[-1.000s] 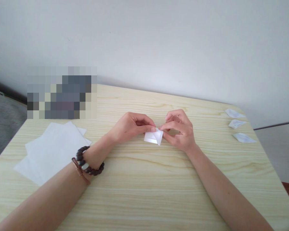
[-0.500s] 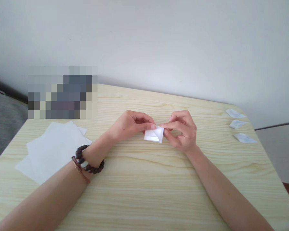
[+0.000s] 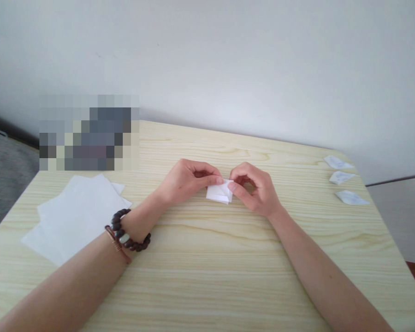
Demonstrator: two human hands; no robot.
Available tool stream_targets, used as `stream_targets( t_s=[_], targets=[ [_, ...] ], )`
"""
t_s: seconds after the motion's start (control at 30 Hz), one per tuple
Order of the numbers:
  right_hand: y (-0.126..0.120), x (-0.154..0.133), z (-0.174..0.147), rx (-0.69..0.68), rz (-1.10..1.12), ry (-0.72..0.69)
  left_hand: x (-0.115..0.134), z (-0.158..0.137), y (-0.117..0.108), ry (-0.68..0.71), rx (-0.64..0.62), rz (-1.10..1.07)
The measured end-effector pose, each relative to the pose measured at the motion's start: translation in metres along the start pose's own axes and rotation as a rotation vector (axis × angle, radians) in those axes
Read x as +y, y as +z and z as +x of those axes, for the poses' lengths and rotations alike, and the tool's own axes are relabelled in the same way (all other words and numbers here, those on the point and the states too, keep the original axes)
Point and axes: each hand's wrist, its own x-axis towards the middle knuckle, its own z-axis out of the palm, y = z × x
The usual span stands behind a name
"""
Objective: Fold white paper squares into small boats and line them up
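A small folded white paper (image 3: pixel 217 192) is held above the middle of the wooden table, its layers and a slanting crease showing. My left hand (image 3: pixel 191 179) pinches its upper left part, thumb on the face towards me and fingers behind. At its right edge my right hand (image 3: pixel 257 186) grips the same paper, with the thumb on the front and the index finger curled behind the top corner. The fingertips behind the paper are hidden.
Several loose white sheets (image 3: pixel 72 212) lie overlapping on the left of the table (image 3: pixel 207 276). Three folded paper pieces (image 3: pixel 351 198) rest in a column near the right edge. A pixelated dark patch (image 3: pixel 97 138) covers the back left corner. Behind the table rises a pale wall (image 3: pixel 228 64).
My right thumb has moved up onto the front of the paper, and the right fingers have curled in behind it. The paper's right edge has shifted slightly; my left hand stays nearly still.
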Motion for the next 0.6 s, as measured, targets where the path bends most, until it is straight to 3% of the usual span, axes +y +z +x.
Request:
stream_targets(
  t_s=[0.3,0.6],
  targets=[
    [0.0,0.0007,0.0011,0.038,0.015,-0.027,0.0006,-0.0014,0.0027,-0.004,0.04,0.059],
    [0.0004,0.0063,-0.0023,-0.024,0.215,0.187,-0.0017,-0.0014,0.0062,0.0,0.057,-0.039]
  ],
)
